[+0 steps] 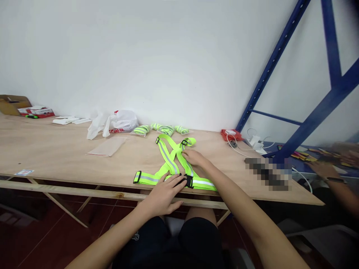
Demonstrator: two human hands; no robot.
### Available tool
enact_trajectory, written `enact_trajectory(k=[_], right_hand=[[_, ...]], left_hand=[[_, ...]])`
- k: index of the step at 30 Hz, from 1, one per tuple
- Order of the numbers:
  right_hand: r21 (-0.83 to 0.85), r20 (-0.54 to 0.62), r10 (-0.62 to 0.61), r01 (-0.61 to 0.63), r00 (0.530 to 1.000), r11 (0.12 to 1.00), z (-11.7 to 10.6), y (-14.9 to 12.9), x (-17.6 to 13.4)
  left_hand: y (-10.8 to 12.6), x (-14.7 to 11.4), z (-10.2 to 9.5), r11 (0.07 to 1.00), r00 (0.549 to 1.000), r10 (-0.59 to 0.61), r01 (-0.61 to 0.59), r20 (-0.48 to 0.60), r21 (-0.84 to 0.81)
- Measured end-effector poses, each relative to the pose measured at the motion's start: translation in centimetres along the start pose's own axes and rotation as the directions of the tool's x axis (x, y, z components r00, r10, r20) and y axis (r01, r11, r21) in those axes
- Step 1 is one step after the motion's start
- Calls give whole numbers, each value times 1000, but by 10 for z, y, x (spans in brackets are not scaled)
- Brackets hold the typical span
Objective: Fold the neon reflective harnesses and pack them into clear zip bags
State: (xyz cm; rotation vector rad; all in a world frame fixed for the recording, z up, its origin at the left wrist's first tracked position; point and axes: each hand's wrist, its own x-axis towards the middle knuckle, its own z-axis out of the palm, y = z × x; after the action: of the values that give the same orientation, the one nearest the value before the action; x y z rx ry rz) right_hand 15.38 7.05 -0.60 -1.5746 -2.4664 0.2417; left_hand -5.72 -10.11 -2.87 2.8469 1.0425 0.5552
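A neon-yellow reflective vest (168, 158) made of elastic straps with grey stripes lies spread on the wooden table, its shoulder straps crossing. My left hand (165, 192) lies over its waist belt near the front edge, fingers stretched out and resting by the black buckle (189, 181). Farther up, my right hand (195, 158) has its fingers curled together on a strap just right of the crossing; the fingertips are partly hidden. Black sliders (137, 177) sit on the belt's left end and on both shoulder straps. My right forearm covers part of the belt's right end.
Several bagged folded vests (141, 130) lie by the wall, beside a white plastic bag (123, 121). A flat clear bag (108, 146) is left of the vest. A power strip (230, 132) with cables lies right, near a blue rack (269, 71). A co-worker's hand (322, 170) shows far right.
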Motion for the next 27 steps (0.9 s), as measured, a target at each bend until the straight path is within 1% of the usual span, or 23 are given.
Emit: enact_trajectory(k=[3,5,7,9,11,12,14,16,19,21,24,26,27], right_hand=[[7,-27,140,-140,990,990,0,0,20],[31,-57,243,-242,968,970,1,1,35],[79,-91,348,-341,933,937,2,3,49],[152,-121,443,-425,888,892,4,4,61],[235,-132,516,-479,846,846,5,7,72],[277,-130,535,-488,834,828,6,8,76],[364,-117,536,-465,836,807,5,10,82],[462,-99,496,-401,863,791,0,14,86],[619,-42,407,-296,912,727,-19,24,84],[700,16,364,-270,931,661,-36,32,79],[762,94,357,-298,929,575,-62,46,69],[779,121,377,-323,918,538,-71,52,62],[785,125,390,-331,913,524,-72,54,59]], left_hand=[[1,0,0,1000,1000,2,-2,-7,-12],[1,0,1,1000,1000,4,-4,-10,-24],[1,0,1,999,1000,5,-5,-8,-35],[1,0,1,999,1000,0,-1,-6,-44],[1,-1,1,999,1000,-7,6,-6,-53],[1,-1,1,998,1000,-9,8,-6,-59],[0,-1,1,997,1000,-9,9,-6,-73],[0,-1,2,996,1000,-9,8,-11,-83],[0,-1,3,996,1000,-13,11,-19,-89],[1,0,4,996,1000,-19,17,-20,-87],[2,0,3,996,999,-26,25,-18,-80],[3,1,3,997,999,-30,28,-19,-77],[3,1,2,997,999,-32,30,-21,-75]])
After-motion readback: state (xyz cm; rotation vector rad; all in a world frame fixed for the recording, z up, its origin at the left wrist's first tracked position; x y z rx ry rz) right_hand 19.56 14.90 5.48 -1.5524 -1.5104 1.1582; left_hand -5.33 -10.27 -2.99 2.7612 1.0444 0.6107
